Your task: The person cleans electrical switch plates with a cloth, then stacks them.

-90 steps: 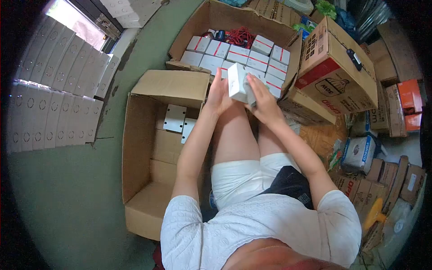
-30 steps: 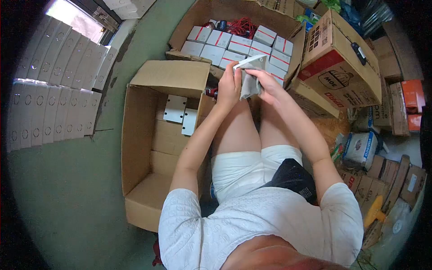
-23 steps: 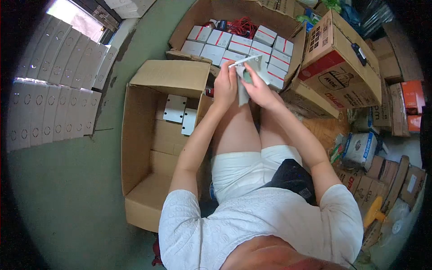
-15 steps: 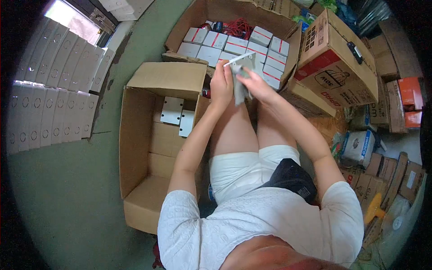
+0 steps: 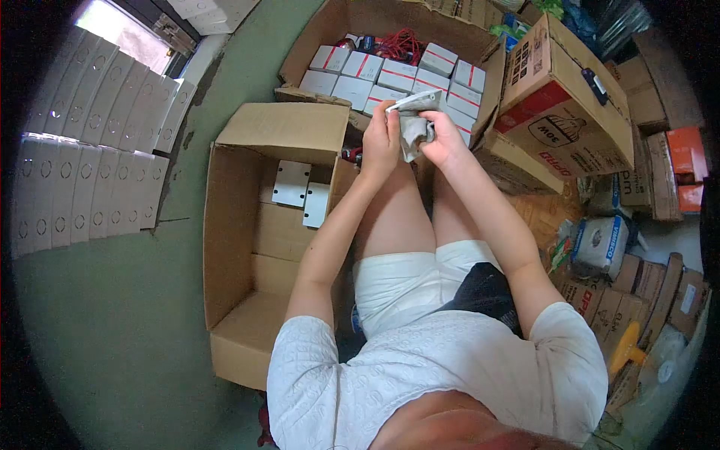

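Observation:
My left hand is closed on the edge of a thin white plate, held above my knees. My right hand is closed on a crumpled grey cloth that lies against the plate and hides much of it. Left of my legs stands an open cardboard box. Inside it are two white plates with small dark holes or notches, an upper plate and a lower plate.
Ahead, a large open carton holds several white boxes with red stripes and red wire. A brown carton with a black marker-like object stands right. Stacked white boxes line the left.
The plate has tilted flatter, and the cloth is now bunched against it. My right hand has shifted slightly right and down; my left hand has moved slightly right.

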Demonstrator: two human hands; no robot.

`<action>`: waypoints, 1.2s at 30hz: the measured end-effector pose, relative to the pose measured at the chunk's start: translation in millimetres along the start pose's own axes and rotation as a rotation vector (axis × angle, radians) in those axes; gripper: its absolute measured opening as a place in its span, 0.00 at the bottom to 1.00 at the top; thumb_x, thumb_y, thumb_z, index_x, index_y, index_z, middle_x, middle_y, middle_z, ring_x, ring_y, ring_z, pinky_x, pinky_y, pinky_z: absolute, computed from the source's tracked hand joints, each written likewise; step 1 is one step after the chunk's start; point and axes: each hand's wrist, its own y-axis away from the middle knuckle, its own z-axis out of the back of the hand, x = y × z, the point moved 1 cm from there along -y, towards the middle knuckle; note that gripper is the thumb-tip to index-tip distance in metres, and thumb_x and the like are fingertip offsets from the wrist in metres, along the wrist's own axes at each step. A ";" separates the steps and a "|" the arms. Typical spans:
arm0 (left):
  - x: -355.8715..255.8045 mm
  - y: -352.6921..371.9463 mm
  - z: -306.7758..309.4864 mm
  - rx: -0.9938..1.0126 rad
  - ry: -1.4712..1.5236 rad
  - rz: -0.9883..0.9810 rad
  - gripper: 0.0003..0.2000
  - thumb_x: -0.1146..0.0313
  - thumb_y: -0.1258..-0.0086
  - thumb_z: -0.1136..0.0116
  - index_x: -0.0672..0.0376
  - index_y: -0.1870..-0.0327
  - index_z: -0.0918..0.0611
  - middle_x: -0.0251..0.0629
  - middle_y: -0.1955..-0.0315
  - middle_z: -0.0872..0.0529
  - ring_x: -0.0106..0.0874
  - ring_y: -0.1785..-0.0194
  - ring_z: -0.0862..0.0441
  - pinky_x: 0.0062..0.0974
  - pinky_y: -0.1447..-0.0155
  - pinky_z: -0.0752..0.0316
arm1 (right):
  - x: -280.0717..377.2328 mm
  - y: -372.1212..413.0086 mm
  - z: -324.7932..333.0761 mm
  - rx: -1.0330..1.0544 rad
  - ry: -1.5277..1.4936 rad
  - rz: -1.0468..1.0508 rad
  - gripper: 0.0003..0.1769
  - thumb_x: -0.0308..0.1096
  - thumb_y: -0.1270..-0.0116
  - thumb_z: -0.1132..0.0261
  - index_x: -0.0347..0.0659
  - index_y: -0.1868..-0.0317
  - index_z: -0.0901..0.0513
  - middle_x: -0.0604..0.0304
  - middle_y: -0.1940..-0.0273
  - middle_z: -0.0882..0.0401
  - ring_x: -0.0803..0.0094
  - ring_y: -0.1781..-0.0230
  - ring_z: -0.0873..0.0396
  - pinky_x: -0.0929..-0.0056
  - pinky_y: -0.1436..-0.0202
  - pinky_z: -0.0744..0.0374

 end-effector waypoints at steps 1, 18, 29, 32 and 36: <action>0.9 -0.2 -0.5 -0.003 0.001 0.000 0.14 0.62 0.19 0.56 0.63 0.44 0.27 0.55 0.66 0.18 0.50 0.63 0.18 0.40 0.59 0.25 | 0.8 0.5 -0.5 -0.025 -0.025 0.009 0.15 0.26 0.31 0.47 0.33 0.45 0.26 0.50 0.48 0.21 0.55 0.47 0.21 0.53 0.42 0.22; 3.2 -3.6 6.7 -0.101 0.010 0.043 0.16 0.60 0.19 0.58 0.63 0.45 0.26 0.51 0.70 0.18 0.43 0.65 0.17 0.37 0.60 0.25 | 17.5 0.6 7.3 -0.039 1.510 1.109 0.16 0.35 0.44 0.25 0.36 0.61 0.20 0.47 0.67 0.15 0.60 0.65 0.14 0.65 0.62 0.21; 10.4 -3.0 6.7 0.000 0.028 0.054 0.12 0.66 0.20 0.56 0.63 0.44 0.28 0.52 0.66 0.20 0.43 0.65 0.20 0.38 0.59 0.26 | 10.4 17.3 6.2 0.504 1.701 1.001 0.20 0.23 0.45 0.33 0.38 0.49 0.20 0.50 0.60 0.16 0.58 0.59 0.18 0.63 0.52 0.21; 3.7 -9.7 6.2 -0.038 0.032 0.010 0.12 0.66 0.20 0.55 0.63 0.45 0.27 0.49 0.69 0.20 0.38 0.69 0.21 0.35 0.62 0.26 | 22.2 16.0 17.3 0.442 1.979 1.253 0.23 0.21 0.46 0.37 0.40 0.47 0.18 0.52 0.58 0.17 0.57 0.55 0.20 0.62 0.50 0.20; 2.0 -8.3 10.9 -0.067 0.030 -0.073 0.11 0.66 0.20 0.56 0.62 0.46 0.26 0.45 0.72 0.21 0.35 0.71 0.23 0.33 0.64 0.27 | 25.1 12.4 20.4 0.192 2.088 1.589 0.20 0.24 0.42 0.41 0.39 0.47 0.18 0.58 0.49 0.17 0.61 0.50 0.22 0.65 0.47 0.19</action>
